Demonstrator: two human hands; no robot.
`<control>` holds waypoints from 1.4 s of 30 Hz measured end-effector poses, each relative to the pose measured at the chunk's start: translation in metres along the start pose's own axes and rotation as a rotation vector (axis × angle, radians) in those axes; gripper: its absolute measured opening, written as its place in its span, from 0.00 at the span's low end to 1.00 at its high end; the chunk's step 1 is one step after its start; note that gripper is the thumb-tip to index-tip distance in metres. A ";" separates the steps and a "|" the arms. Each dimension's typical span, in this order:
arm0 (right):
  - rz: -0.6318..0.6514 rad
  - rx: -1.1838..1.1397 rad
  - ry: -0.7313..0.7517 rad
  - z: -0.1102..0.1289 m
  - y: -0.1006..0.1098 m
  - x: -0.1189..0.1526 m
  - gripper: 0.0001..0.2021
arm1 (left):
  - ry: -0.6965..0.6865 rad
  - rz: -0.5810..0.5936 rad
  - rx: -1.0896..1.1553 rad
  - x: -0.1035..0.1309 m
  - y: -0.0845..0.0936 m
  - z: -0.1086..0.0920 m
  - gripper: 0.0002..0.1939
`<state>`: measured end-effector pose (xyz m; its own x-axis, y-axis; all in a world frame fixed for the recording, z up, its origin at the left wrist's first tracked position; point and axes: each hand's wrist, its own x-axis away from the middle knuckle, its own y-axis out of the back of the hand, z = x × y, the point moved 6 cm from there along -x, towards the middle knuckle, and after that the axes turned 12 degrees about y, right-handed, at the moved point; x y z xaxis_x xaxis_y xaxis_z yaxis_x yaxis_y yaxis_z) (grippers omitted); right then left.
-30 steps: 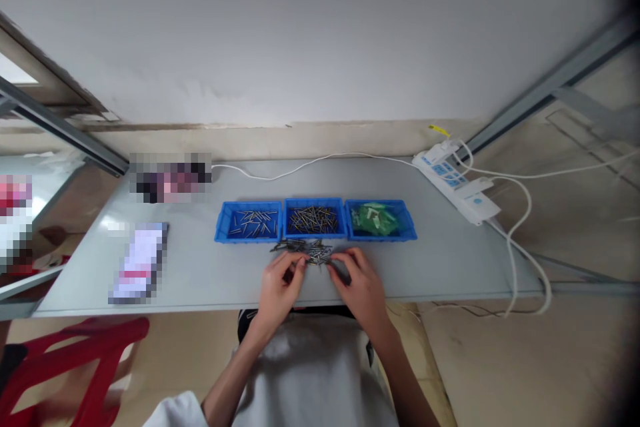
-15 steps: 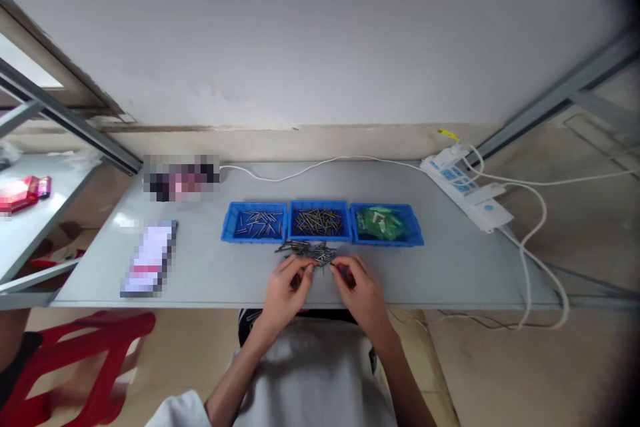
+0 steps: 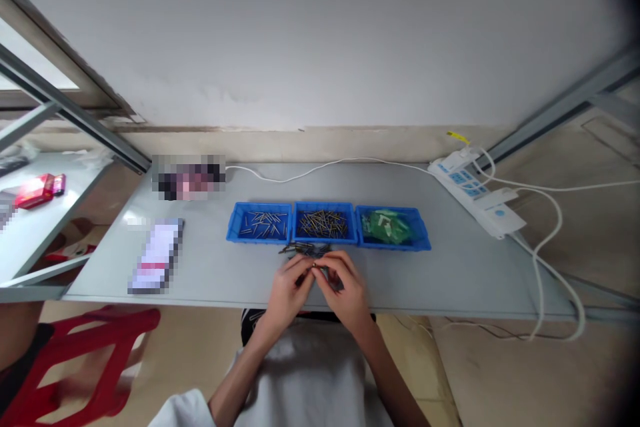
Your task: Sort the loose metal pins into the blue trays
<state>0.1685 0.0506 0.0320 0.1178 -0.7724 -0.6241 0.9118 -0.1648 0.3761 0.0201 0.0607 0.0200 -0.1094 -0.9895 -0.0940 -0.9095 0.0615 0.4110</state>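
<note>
Small piece: lower centre of the frame, at the meeting fingertips; its shape is too small to tell point(image 3: 315, 265).
Hands: left hand point(image 3: 287, 295) and right hand point(image 3: 346, 295) both pinched closed on it, a fingertip hold that seems to suit so slight a part.
Metal pins: a loose pile point(image 3: 305, 249) just beyond the fingers, probably there for short reaches.
Blue bins: left bin point(image 3: 257, 241) and middle bin point(image 3: 325, 241) with pins, right bin point(image 3: 395, 247) with green packets; side by side, likely to keep kinds apart.
Worktop: grey, smooth point(image 3: 215, 273); power strip point(image 3: 475, 195) at right.
Room: pale wall point(image 3: 320, 47) behind, red stool point(image 3: 100, 340) lower left.
</note>
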 end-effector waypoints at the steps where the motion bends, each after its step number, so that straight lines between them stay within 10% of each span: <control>1: -0.002 0.006 -0.005 -0.001 0.001 0.000 0.05 | -0.006 0.003 0.000 -0.001 -0.001 0.000 0.10; 42: 0.020 0.056 -0.006 0.002 -0.002 0.005 0.06 | -0.005 -0.022 0.029 0.004 -0.002 0.008 0.13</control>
<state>0.1668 0.0461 0.0292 0.1339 -0.7793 -0.6121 0.8859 -0.1827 0.4263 0.0177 0.0575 0.0115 -0.0907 -0.9901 -0.1073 -0.9232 0.0432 0.3819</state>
